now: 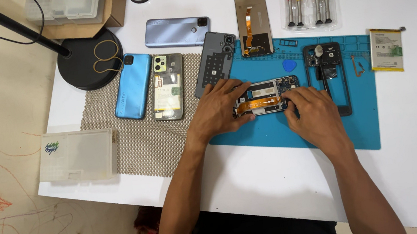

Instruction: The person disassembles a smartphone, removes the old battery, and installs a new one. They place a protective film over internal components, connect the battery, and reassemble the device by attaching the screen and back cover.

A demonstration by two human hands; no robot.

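The opened phone (267, 96) is clamped on the blue mat (362, 131) by the left hand (221, 111) and right hand (313, 115), fingers closed on its ends.

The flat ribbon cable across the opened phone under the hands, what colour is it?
Orange flat ribbon cable, clearest in the head view.

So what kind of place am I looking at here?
Most likely a phone repair bench. Both hands, left hand and right hand, work on an opened phone with an orange ribbon cable on a blue rubber work mat, with a clear pack of small precision screwdrivers nearby.
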